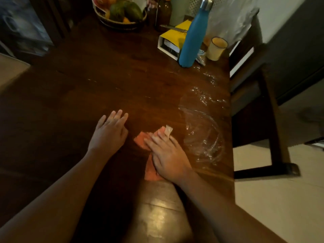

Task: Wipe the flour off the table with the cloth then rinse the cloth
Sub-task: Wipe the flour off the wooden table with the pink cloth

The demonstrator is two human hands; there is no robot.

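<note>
Two hands: right hand (166, 155) flat, pressing crumpled orange cloth (149, 170); left hand (109, 133) released on dark wood table (122, 76).

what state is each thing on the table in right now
cloth: flat on the table, under the right hand
right hand: pressing the cloth, fingers spread
left hand: open, flat on the table
blue bottle: upright, capped
cup: upright
fruit basket: full

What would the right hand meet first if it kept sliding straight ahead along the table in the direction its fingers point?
The right hand, flat on the cloth, points up-left over bare table. The way looks free until, probably, the fruit basket.
</note>
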